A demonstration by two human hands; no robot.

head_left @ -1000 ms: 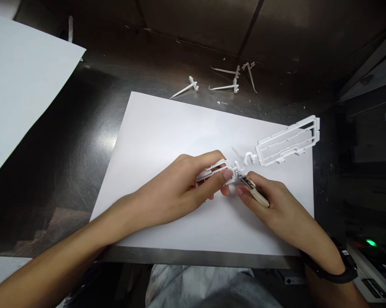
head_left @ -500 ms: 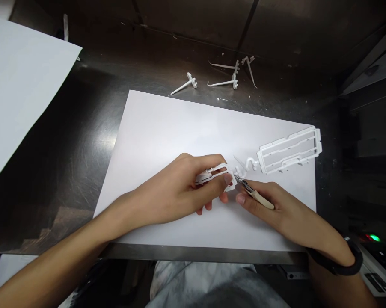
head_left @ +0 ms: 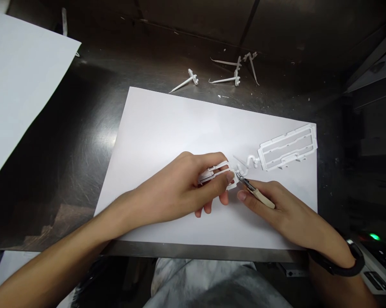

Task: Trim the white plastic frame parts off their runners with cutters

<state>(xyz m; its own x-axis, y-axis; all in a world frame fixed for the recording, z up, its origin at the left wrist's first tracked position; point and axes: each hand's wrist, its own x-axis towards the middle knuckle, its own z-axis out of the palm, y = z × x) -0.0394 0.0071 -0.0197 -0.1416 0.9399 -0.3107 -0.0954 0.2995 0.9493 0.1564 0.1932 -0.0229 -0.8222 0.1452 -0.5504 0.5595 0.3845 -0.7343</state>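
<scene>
"While the left hand (head_left: 183,184) pinches, what exactly sits in its grip?"

"Near white frame (head_left: 207,176), slotted plastic. Thumb below it, index finger arched over the top; other fingertips curl underneath, below the thumb. Part of the frame is hidden by the hand. Position: above the white sheet (head_left: 167,124), right of its middle."

"Right hand (head_left: 286,209)?"

"Wrapped around cream-handled cutters (head_left: 262,197), thumb along the lower side, index finger along the upper. Metal tip lies at the frame's right end, just beside the left thumb. Cannot tell whether the jaws bite plastic."

"Beyond the tip?"

"Curved white connector (head_left: 251,158), bent like a hook, running to the far white frame (head_left: 291,158). That one is longer and barred, slanting up over the sheet's right corner. Cannot tell whether it touches the paper."

"Surroundings?"

"Dark metal tabletop (head_left: 93,107) under the sheet. Past the upper edge, four white stemmed pieces (head_left: 184,83): one alone at left, three grouped to its right. Small white crumbs scattered nearby. Second paper (head_left: 22,81) at upper left. Black wristband (head_left: 340,267) on the right wrist; green light (head_left: 374,236) glowing at lower right."
</scene>
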